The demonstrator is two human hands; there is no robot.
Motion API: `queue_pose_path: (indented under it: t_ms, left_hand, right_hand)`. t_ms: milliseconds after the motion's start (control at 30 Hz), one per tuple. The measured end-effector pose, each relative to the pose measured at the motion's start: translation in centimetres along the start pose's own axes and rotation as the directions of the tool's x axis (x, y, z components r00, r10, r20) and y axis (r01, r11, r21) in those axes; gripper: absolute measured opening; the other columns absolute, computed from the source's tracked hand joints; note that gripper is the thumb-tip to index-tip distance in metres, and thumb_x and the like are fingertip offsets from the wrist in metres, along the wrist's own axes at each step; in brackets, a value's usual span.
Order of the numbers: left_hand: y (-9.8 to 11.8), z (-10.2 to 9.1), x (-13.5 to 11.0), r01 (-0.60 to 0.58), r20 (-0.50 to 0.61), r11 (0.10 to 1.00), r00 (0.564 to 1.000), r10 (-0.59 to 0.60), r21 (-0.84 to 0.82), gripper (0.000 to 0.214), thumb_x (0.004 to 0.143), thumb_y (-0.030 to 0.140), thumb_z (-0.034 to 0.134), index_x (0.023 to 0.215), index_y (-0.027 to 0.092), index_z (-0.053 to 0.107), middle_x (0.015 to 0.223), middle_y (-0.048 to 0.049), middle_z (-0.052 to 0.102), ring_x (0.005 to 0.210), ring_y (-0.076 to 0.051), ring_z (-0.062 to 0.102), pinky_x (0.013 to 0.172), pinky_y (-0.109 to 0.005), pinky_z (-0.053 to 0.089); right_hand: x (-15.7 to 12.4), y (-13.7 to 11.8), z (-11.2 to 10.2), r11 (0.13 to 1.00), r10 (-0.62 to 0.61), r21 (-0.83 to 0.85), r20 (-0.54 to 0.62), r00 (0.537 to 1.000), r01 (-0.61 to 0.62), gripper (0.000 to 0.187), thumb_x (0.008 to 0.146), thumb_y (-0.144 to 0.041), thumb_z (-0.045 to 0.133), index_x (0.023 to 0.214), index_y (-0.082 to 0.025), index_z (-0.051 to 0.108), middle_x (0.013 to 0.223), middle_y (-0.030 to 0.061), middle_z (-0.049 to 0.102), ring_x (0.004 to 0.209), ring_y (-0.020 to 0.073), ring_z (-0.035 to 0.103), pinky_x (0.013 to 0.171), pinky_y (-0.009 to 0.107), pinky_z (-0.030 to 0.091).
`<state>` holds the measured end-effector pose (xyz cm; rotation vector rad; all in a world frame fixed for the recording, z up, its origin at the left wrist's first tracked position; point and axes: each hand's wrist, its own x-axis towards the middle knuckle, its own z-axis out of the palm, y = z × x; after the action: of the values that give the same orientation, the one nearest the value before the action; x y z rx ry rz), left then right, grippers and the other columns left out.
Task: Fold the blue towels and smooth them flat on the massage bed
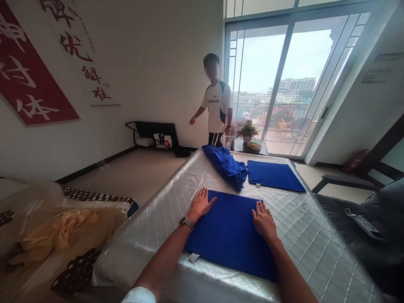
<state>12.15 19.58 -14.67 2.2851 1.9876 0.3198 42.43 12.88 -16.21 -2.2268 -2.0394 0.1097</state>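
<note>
A flat blue rectangular cloth cover (pixel 232 235) with a small white tag lies before me on a plastic-wrapped quilted mattress (pixel 315 235). My left hand (pixel 201 205) rests on its far left edge, fingers stretched out. On the far right edge lies my right hand (pixel 264 219), palm down with the fingers straight. Neither hand grips anything. Beyond it, a second flat blue cover (pixel 275 175) lies to the right. A crumpled heap of blue cloth (pixel 225 164) sits beside that one, at the mattress's far left corner.
A person (pixel 217 101) stands past the mattress's far end, near a small table with a potted plant (pixel 248 131). On the right, a power strip (pixel 364 224) lies on a dark sofa (pixel 334 210). Plastic-covered bedding (pixel 63 231) is at the left.
</note>
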Motion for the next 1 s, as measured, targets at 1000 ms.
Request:
queue_pose_path:
  t_ms: [1000]
  left_hand:
    - [-0.6,1.4,-3.7,-0.072,-0.027,0.996,0.997,0.071,-0.042,0.086,0.100,0.068,0.008,0.158,0.008,0.028,0.165,-0.0143,0.023,0.154,-0.027,0.017,0.125,-0.046,0.018]
  right_hand:
    - [0.5,0.9,0.7,0.998,0.013,-0.057,-0.013,1.000,-0.014,0.068,0.101,-0.039,0.012,0.158,-0.003,0.024,0.166,0.0115,0.023,0.154,0.0216,0.015,0.124,0.038,0.012]
